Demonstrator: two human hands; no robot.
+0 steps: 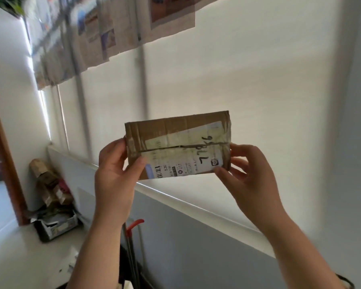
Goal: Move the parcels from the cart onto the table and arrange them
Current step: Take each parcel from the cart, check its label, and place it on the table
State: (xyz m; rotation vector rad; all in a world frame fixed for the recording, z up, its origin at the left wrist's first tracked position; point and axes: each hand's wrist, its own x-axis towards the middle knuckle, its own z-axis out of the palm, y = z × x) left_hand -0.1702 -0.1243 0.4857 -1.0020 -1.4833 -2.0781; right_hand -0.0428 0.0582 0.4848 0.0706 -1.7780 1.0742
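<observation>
**Two hands hold one parcel up in mid-frame**

Two bare forearms rise from the bottom edge. The left hand (115,174) grips the left end of the parcel (175,134), thumb pressed flat on the front face near the lower left corner and fingers curled behind the edge. The right hand (248,178) pinches the lower right corner between thumb and fingertips, the other fingers loosely bent.

The parcel is a flat brown cardboard box held in the air at the centre of the frame, tilted slightly up to the right. A white label (186,161) with a barcode and black handwriting faces the camera.

Lower centre, behind the left forearm, stands a metal frame (131,247) with a red grip. At lower left, a white surface (19,253) carries an open box (56,226) of scraps, with stacked cardboard boxes (50,184) behind it. Blurred papers (113,28) hang at upper left.
</observation>
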